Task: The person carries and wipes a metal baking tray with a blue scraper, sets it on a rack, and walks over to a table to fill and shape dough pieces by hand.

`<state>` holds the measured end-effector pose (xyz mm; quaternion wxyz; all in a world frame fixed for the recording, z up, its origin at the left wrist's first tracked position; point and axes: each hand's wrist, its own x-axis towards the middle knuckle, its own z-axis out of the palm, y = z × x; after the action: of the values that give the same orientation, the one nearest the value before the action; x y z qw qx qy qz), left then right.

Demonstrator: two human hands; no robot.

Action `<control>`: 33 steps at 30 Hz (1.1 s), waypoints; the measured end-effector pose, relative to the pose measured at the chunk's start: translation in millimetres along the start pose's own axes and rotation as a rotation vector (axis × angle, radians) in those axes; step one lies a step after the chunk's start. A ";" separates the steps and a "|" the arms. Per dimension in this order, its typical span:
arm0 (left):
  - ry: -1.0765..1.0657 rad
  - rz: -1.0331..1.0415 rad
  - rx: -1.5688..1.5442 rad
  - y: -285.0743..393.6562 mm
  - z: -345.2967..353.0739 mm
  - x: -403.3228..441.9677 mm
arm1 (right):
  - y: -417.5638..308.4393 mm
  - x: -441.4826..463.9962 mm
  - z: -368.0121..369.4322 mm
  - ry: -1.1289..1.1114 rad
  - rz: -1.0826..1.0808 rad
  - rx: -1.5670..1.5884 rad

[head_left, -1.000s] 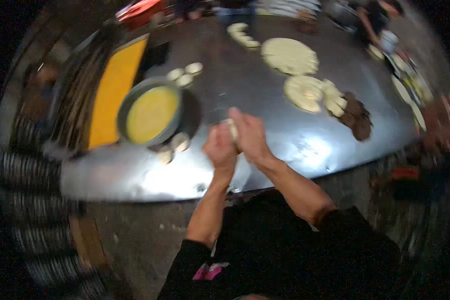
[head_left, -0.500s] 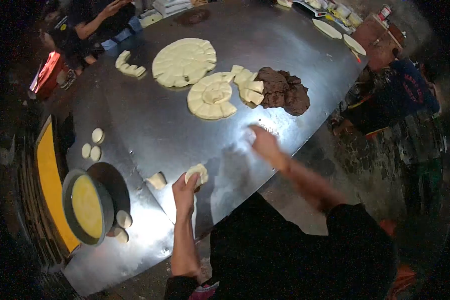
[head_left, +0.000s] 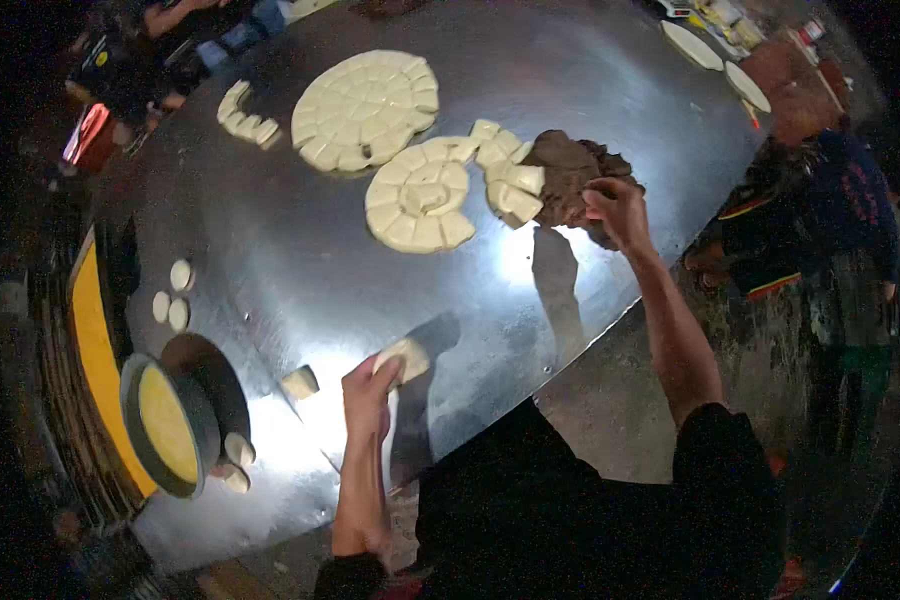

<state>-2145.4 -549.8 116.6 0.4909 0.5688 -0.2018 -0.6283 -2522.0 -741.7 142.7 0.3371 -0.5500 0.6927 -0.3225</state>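
Observation:
My left hand (head_left: 367,398) is closed round a flattened piece of pale dough (head_left: 404,362), thumb on top, above the near part of the metal table. My right hand (head_left: 620,212) is at the mound of dark brown paste (head_left: 567,170), its fingers curled together in front of the paste. Whether a bit of paste is between those fingers is hidden. Left of the paste lie some loose dough pieces (head_left: 511,190) and a dough round cut into segments (head_left: 410,225). A small block of dough (head_left: 299,382) sits just left of my left hand.
A larger scored dough round (head_left: 360,105) and a curved dough strip (head_left: 245,120) lie farther back on the metal table (head_left: 270,230). At left stands a bowl of yellow liquid (head_left: 202,425), with small dough discs (head_left: 180,275) nearby. Other people (head_left: 850,200) are beyond the table.
My right hand has moved away from me and to the right, from the bare tabletop to the brown paste. My left hand still holds the dough, now turned flatter.

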 end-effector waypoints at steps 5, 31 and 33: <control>0.078 0.071 -0.028 -10.7 17.5 12.8 | -94.0 -98.9 60.5 -0.585 0.071 0.532; 0.218 0.346 -0.378 -5.1 -100.3 -101.9 | -170.5 -291.2 250.3 -0.673 -0.604 0.122; 0.180 0.331 -0.337 -2.6 -89.7 -102.5 | -176.4 -309.7 238.2 -0.417 -0.939 0.028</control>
<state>-2077.7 -434.6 143.1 0.6907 0.4918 -0.1402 -0.5113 -2178.2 -489.4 187.2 0.2942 -0.8497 0.2847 -0.3321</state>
